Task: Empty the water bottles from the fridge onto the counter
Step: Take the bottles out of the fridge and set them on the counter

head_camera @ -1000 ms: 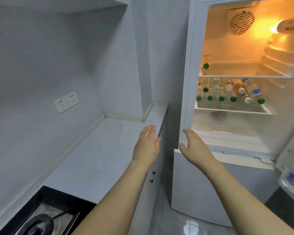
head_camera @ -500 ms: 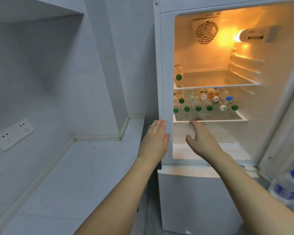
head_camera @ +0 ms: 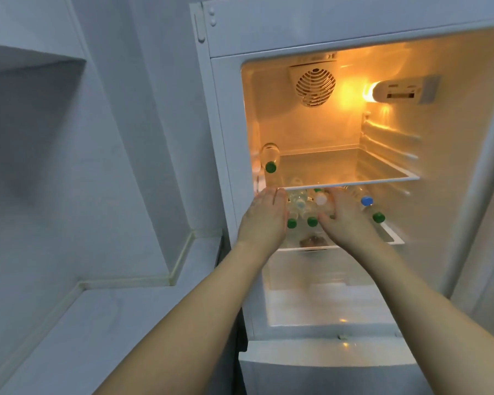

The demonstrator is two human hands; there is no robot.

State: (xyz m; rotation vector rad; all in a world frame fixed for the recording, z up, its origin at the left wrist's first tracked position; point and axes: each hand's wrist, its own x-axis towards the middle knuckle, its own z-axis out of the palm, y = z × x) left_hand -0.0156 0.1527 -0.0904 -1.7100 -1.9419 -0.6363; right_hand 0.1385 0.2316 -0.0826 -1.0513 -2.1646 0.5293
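Warm yellow light fills the fridge (head_camera: pixel 228 115). Left hand (head_camera: pixel 264 216) and right hand (head_camera: pixel 344 215) reach onto the lower shelf, fingers fairly straight, spread around the clear plastic bottles (head_camera: pixel 300 208) lying there with round green caps; whether they touch, I cannot tell. One bottle (head_camera: pixel 270 156) lies on the glass shelf (head_camera: pixel 382 179) above. Smooth pale counter (head_camera: pixel 120 323) at left.

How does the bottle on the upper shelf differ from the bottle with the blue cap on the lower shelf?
The upper-shelf bottle has a green cap and lies alone at the left wall; the blue-capped bottle lies among other bottles, right of the right hand. The first is in plain view; the second is mostly hidden. Both are clear, with caps facing out.
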